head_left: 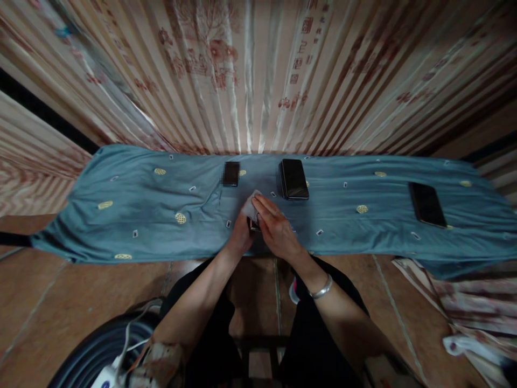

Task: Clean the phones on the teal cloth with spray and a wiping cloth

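Over the middle of the cloth-covered table, both hands are together. My left hand (241, 235) is closed around a small dark device with a shiny edge (254, 224), mostly hidden between the hands. A pale wiping cloth (252, 207) lies over the device's far end. My right hand (278, 229) presses that cloth with its fingers together, and a silver bangle circles the wrist. Just beyond the hands sit a small dark rectangular thing (231, 174), partly blurred, and a stack of dark phone-like slabs (294, 180).
A blue-green patterned sheet (339, 226) covers the long narrow table. Another dark phone-like slab (427, 205) lies at the right. Curtains (258, 97) hang right behind the table. At lower left, a coiled black hose (92, 345) and a white power strip (107, 376) are on the floor.
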The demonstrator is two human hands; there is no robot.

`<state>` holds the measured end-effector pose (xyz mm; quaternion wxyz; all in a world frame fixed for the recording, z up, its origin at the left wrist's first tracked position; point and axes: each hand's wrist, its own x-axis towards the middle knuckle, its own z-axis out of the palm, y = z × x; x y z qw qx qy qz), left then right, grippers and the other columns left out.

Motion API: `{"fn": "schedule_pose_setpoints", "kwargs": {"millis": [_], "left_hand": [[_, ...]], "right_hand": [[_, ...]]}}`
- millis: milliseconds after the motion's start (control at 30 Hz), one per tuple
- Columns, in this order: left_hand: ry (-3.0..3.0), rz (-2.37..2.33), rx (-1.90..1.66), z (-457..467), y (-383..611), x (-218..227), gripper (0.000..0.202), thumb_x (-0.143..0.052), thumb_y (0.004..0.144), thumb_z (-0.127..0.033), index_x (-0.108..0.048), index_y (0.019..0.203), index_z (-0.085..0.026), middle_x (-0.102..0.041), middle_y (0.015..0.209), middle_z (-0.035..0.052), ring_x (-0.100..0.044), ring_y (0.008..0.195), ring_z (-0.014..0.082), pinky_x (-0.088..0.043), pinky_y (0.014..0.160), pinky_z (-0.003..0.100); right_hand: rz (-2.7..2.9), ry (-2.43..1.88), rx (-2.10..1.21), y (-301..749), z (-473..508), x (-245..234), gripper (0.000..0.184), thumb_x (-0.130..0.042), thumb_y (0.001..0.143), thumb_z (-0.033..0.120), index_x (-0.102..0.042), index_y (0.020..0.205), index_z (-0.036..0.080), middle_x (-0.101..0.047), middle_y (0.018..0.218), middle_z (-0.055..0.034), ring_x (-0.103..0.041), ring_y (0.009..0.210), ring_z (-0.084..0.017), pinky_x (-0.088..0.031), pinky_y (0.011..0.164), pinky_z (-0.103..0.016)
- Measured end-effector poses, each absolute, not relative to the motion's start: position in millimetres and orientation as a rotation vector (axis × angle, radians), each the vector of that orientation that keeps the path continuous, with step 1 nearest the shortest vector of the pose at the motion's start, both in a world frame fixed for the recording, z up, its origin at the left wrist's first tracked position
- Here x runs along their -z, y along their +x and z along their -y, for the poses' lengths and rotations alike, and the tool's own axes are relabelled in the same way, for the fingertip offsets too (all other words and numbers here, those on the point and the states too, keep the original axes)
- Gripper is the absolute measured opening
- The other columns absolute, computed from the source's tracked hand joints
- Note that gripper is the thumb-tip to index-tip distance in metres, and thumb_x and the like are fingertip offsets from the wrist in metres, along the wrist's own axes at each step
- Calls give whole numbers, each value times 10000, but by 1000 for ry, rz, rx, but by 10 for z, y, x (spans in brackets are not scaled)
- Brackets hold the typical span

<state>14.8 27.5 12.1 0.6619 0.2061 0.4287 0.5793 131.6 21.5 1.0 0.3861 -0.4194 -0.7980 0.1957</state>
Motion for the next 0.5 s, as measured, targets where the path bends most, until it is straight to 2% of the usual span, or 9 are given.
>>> {"fn": "schedule_pose_setpoints", "kwargs": {"millis": [67, 167, 300, 500], "left_hand": [[524, -989, -1321, -239, 132, -129, 253, -737, 826, -281, -741, 1070, -215, -763, 1130, 122, -589, 1351, 318, -501, 1118, 421], [628, -1006, -1310, -226, 113, -133, 168, -741, 827, -267, -756, 986, -213, -779, 998, 83, -609, 1312, 307, -492, 1110, 394], [662, -991, -1244, -243, 104, -108, 49, -744, 837, -259, -749, 865, -218, -764, 831, 30, -682, 1148, 266, -515, 1025, 349], [666, -1009, -1101, -225, 98, -58, 309, -720, 882, -473, -757, 791, -180, -692, 634, 18, -707, 823, 246, -531, 834, 341]], "right_hand": [[2014, -1091, -506, 1348, -240, -7, 541, -345, 1054, 202, -497, 1572, 171, -528, 1608, -134, -438, 1540, -218, -362, 1303, -482], [1981, -1123, -549, 1421, -282, -9, 522, -379, 1055, 232, -517, 1559, 222, -587, 1559, -109, -502, 1492, -232, -380, 1286, -515], [1944, -1126, -706, 1578, -359, -12, 470, -447, 1047, 303, -602, 1483, 225, -683, 1447, -112, -620, 1376, -247, -473, 1207, -499], [1816, -1085, -1016, 1731, -445, -31, 373, -614, 955, 370, -744, 1295, 286, -790, 1267, -27, -736, 1182, -245, -576, 1061, -450]]}}
